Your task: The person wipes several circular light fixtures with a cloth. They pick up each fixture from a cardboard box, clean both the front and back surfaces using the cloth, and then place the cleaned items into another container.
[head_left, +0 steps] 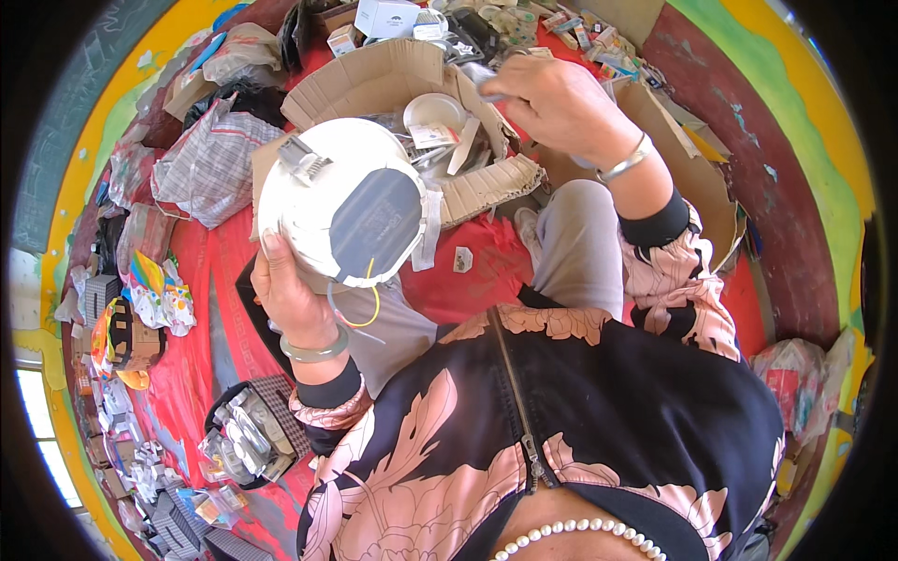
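Note:
My left hand [292, 297] grips the lower left rim of a round white downlight [297, 208], held up in front of my lap with its back towards me. A dark grey label [376, 224] covers part of that back, and a metal spring clip [305, 161] sticks up near its upper left edge. Yellow and blue wires [376, 304] hang from its lower edge. Farther off to the right, my right hand [559, 105] is closed, fingers bent, over the right side of an open cardboard box [360, 86]. A small whitish, blurred thing [480, 77] shows at its fingertips.
Inside the box lie a white round part [435, 112] and loose pieces. Another cardboard box [687, 173] stands to the right. A checked bag [217, 161] sits at the left, above a container of metal parts [251, 432]. Red sheeting [173, 374] covers the floor.

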Available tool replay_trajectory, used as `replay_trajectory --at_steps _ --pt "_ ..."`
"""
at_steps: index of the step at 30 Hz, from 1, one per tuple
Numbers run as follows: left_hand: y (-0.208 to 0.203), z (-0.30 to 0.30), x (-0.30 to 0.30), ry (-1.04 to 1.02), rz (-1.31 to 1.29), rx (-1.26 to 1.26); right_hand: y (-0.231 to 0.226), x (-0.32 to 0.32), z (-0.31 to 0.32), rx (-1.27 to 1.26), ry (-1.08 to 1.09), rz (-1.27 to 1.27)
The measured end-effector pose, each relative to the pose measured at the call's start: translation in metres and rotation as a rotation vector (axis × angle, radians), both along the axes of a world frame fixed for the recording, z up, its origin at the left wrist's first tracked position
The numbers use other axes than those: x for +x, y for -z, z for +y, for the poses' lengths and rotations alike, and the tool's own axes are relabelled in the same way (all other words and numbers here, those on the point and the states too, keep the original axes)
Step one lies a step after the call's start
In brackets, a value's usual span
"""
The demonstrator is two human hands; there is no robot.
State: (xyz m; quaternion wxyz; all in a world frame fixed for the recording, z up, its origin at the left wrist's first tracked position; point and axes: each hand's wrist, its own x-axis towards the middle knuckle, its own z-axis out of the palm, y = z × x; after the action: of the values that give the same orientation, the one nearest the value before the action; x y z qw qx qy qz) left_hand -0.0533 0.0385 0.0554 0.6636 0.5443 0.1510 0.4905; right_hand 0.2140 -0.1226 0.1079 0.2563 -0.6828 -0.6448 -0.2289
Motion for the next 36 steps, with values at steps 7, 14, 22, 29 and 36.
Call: replay_trajectory --at_steps 7,14,22,29,36 --pt "0.022 0.000 0.004 0.016 0.178 0.213 -0.019 -0.083 0.026 0.183 -0.620 0.131" --pt "0.034 0.003 -0.002 0.012 0.167 0.269 0.008 -0.059 0.037 0.085 -0.628 0.308" --pt "0.015 -0.001 -0.004 0.028 0.104 0.135 -0.002 -0.010 0.014 -0.202 -0.030 0.680" --pt "0.041 0.014 -0.007 0.021 0.226 0.303 0.002 -0.043 0.032 0.096 -0.577 1.649" --pt "0.021 -0.003 -0.006 -0.076 0.351 0.512 0.028 -0.052 0.050 -0.011 -0.268 1.008"
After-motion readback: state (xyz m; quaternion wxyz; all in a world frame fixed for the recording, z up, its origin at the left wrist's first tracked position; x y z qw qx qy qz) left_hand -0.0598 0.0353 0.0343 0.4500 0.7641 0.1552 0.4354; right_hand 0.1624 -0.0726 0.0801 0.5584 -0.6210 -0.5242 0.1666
